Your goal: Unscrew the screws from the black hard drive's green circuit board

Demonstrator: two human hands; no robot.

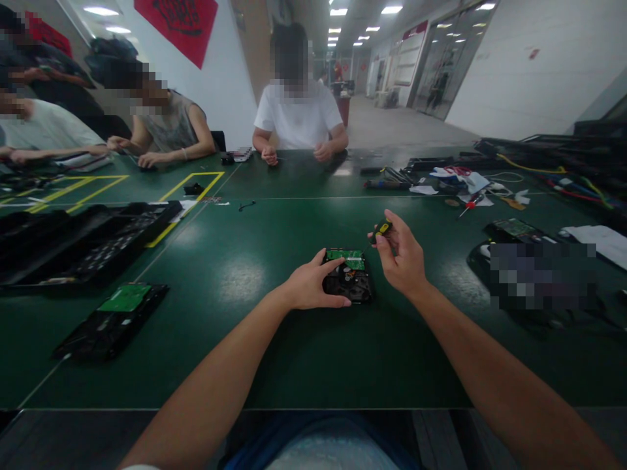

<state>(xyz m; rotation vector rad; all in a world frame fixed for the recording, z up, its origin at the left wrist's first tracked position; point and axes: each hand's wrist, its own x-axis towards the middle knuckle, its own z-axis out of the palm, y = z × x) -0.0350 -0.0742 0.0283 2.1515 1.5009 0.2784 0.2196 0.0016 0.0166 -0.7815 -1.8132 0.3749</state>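
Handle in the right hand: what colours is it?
The handle is black and yellow, in the head view.

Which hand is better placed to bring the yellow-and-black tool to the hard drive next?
Right, most likely: the right hand holds the tool close to the hard drive, while the left hand is spread over the drive, apparently steadying it.

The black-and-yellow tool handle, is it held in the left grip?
No, the right grip holds the black-and-yellow tool handle, while the left grip touches the rectangular black-and-green hard drive.
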